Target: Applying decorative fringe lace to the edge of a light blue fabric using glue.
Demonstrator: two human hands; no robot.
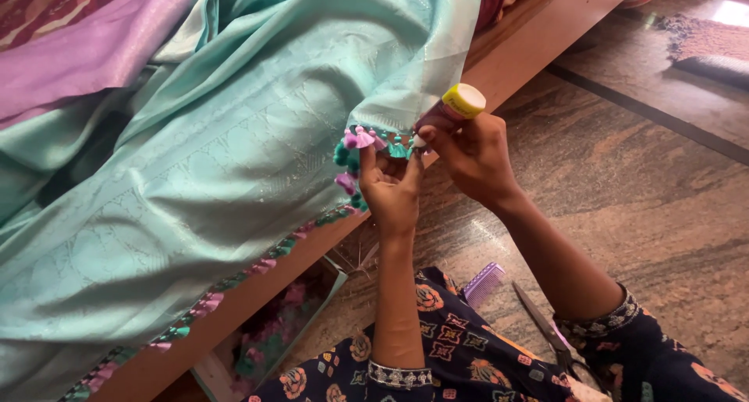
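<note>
Left hand [392, 190] raised palm-up at centre of view, fingers curled narrowly round the tasselled edge of the turquoise cloth [234, 160], pinching it just below the pink and green tassels [360, 144]. Right hand [468, 154] at three o'clock of the left, touching it at the fingertips, closed round a small glue bottle [463, 101] with yellow base uppermost and white nozzle pressed down onto a tassel at the cloth corner. Cloth draped over the wooden ledge [530, 35] from nine to twelve o'clock, tassel row running down toward seven o'clock. Purple cloth [94, 51] at ten o'clock. On the stone floor [624, 176]: purple comb [484, 282] at five o'clock of the left hand, scissors [546, 328] just beyond it, well apart from both hands. Open box of tassels [273, 336] at seven o'clock, under the ledge. Dark floral sleeves on both forearms.
</note>
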